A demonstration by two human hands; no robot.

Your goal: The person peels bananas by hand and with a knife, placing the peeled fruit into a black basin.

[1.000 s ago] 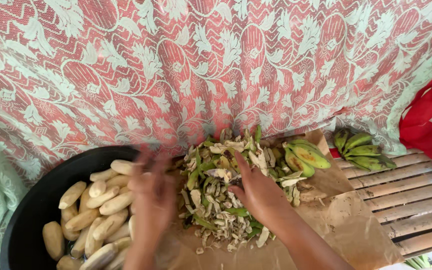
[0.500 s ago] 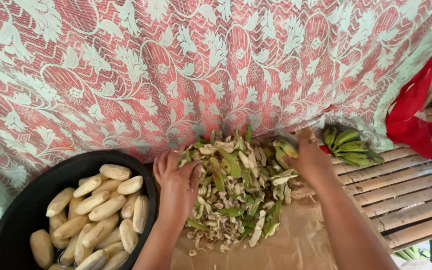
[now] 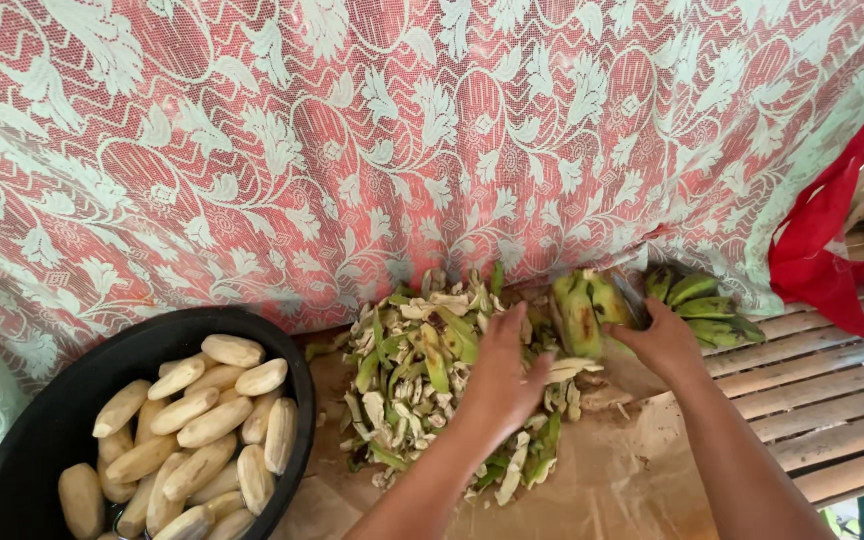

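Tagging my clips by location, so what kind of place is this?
Probably a rustic home food-prep spot: a slatted bamboo bench, a lace curtain as backdrop, and a peel pile beside a black basin.

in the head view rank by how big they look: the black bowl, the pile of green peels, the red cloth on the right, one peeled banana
1. black bowl, partly cut off by the frame
2. pile of green peels; looks close to the bowl, so this order is unsure
3. red cloth, also cut off at the edge
4. peeled banana
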